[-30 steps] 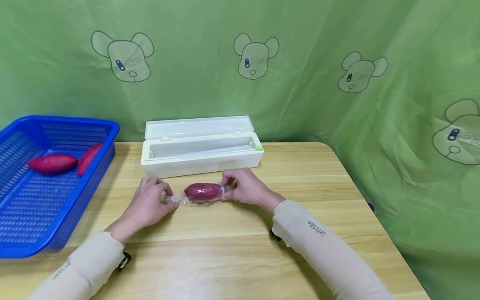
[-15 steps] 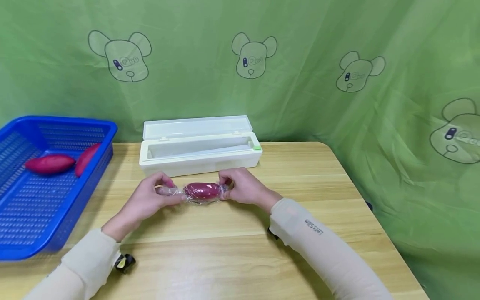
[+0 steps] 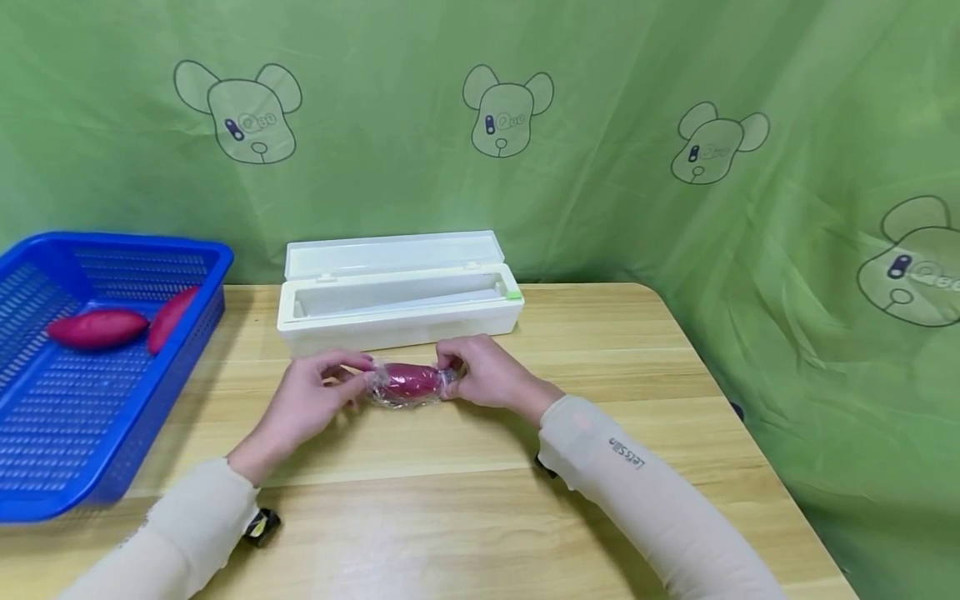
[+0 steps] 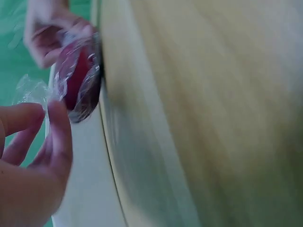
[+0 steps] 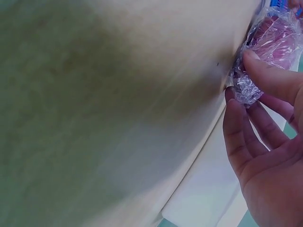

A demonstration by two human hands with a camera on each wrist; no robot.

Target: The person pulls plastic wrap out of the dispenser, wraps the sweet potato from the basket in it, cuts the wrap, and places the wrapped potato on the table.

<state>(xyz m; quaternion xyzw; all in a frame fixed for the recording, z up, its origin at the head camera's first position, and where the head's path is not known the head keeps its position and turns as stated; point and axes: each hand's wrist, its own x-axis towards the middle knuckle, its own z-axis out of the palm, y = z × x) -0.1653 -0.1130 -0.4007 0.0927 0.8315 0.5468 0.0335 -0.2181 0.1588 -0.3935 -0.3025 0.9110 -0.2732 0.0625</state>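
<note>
A dark red sweet potato [image 3: 411, 380] wrapped in clear plastic wrap [image 5: 247, 90] lies crosswise in front of the white box. My left hand [image 3: 306, 400] is at its left end, thumb and fingertips pinching the loose film there. In the left wrist view that film [image 4: 33, 91] sticks out crumpled past the fingertips. At the other end my right hand [image 3: 491, 372] pinches the bunched, twisted tail of wrap between thumb and fingers. Part of the sweet potato's right end is hidden behind the right fingers.
Behind the hands stands a long white box [image 3: 401, 329] with its lid raised. To the left, a blue plastic basket [image 3: 168, 379] holds a red sweet potato [image 3: 97, 329] and another [image 3: 171, 320] against its wall. A green printed curtain [image 3: 600, 208] hangs behind the wooden table [image 3: 465, 517].
My left hand has moved right, closer to the sweet potato, shifting its grip along the film as the loose left end grew shorter. The right hand has stayed at its end.
</note>
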